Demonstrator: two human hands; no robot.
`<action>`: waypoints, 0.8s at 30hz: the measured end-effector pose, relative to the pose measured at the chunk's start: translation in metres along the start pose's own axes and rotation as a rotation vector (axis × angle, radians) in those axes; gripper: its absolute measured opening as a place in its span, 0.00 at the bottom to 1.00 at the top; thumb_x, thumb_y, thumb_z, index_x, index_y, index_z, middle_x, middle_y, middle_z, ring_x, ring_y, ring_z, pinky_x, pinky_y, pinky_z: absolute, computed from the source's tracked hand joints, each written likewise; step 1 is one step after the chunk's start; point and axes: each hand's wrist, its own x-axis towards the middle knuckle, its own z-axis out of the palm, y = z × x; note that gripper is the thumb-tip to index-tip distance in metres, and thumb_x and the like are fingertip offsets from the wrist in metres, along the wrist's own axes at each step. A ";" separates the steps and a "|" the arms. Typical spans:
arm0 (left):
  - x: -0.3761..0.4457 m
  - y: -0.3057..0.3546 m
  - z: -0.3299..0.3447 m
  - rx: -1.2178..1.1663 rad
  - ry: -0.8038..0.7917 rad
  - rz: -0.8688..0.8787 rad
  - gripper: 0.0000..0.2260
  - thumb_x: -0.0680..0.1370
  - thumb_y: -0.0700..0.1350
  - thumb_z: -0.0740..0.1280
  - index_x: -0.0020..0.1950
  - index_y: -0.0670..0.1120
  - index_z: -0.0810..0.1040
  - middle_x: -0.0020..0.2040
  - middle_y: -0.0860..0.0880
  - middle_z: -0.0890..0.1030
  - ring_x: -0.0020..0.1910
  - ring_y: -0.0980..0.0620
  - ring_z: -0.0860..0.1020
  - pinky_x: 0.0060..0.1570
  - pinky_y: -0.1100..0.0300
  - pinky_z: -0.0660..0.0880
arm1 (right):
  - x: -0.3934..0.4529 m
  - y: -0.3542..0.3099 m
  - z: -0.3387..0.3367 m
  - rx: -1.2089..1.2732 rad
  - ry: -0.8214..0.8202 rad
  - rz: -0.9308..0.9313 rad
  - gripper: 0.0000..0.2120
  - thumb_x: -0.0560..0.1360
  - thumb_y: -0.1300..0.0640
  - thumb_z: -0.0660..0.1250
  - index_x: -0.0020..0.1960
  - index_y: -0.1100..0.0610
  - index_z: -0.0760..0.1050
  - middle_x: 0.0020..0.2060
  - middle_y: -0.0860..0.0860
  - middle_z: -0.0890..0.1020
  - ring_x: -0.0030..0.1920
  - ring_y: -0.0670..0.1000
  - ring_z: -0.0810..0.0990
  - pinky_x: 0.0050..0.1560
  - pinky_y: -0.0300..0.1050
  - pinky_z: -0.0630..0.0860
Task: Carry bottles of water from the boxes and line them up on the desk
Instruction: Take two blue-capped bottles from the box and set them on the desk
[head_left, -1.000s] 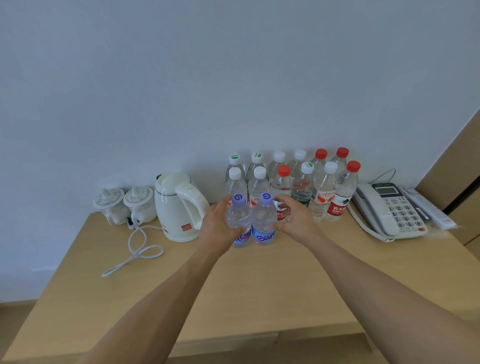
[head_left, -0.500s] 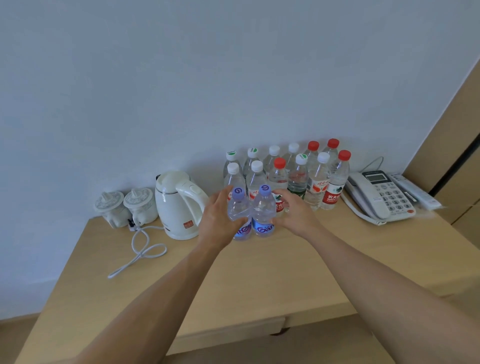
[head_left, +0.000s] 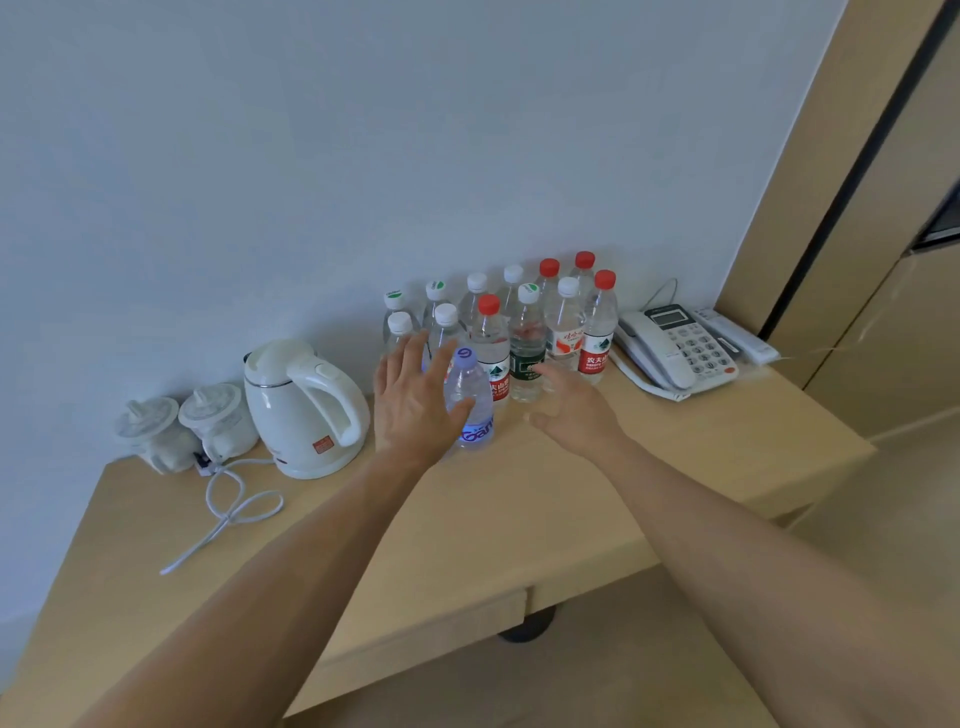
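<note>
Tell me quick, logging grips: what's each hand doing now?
Left hand: open, fingers spread, holding nothing.
Right hand: open, fingers relaxed, holding nothing.

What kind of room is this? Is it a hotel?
Probably a hotel room, though I can't be sure: a desk against the wall holds a white kettle, lidded cups, a corded phone and many water bottles.
</note>
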 end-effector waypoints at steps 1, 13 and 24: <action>0.003 0.009 0.001 0.022 -0.019 0.018 0.31 0.73 0.53 0.74 0.75 0.49 0.71 0.75 0.43 0.67 0.76 0.40 0.63 0.74 0.43 0.60 | -0.004 0.005 -0.007 -0.029 0.004 0.009 0.35 0.74 0.52 0.72 0.77 0.49 0.62 0.73 0.53 0.69 0.70 0.55 0.69 0.67 0.50 0.69; -0.017 0.180 0.037 -0.008 -0.256 0.193 0.29 0.77 0.57 0.68 0.76 0.51 0.67 0.74 0.48 0.70 0.74 0.44 0.66 0.74 0.46 0.62 | -0.129 0.118 -0.123 -0.224 0.042 0.314 0.31 0.77 0.44 0.67 0.76 0.45 0.59 0.67 0.57 0.69 0.65 0.59 0.72 0.62 0.53 0.74; -0.118 0.393 0.091 -0.016 -0.569 0.548 0.27 0.80 0.57 0.63 0.78 0.52 0.64 0.74 0.46 0.68 0.71 0.42 0.68 0.69 0.45 0.66 | -0.325 0.241 -0.203 -0.204 0.154 0.690 0.32 0.74 0.43 0.69 0.75 0.47 0.63 0.70 0.59 0.69 0.68 0.62 0.71 0.66 0.54 0.72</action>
